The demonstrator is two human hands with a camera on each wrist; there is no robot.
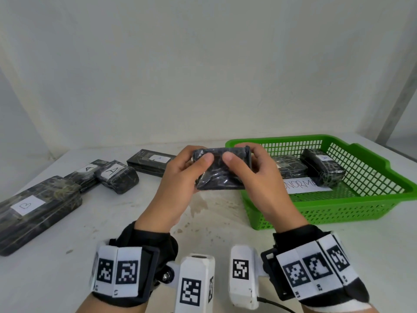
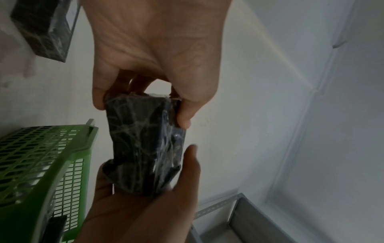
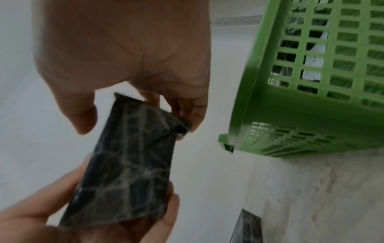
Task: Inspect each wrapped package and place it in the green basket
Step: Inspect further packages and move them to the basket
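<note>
A small black wrapped package (image 1: 222, 170) is held above the white table (image 1: 216, 224), just left of the green basket (image 1: 361, 206) and clear of its near left corner. It is gripped at its two ends by both hands. The left hand (image 1: 180, 177) is raised from a forearm that comes up from the lower edge of the head view, its fingers curled behind the package's left end and its thumb laid flat across the near face. The right hand (image 1: 255, 175) mirrors it: fingers are wrapped round the right end and the thumb is pressed on the near face, so that the two thumb tips lie close together near the package's middle. In the left wrist view the package (image 2: 145, 144) is seen pinched between thumb and fingers at each end, with a bit of white showing at its top edge. In the right wrist view a twisted corner of the wrap is nipped by the right hand's fingers (image 3: 195, 115).

Inside the green basket two wrapped packages lie on a white sheet with lettering (image 1: 302, 185); the further-right one (image 1: 322, 168) carries a label marked A. Left of the basket, four more wrapped packages lie on the table, the nearest and largest (image 1: 36, 211) labelled B.
</note>
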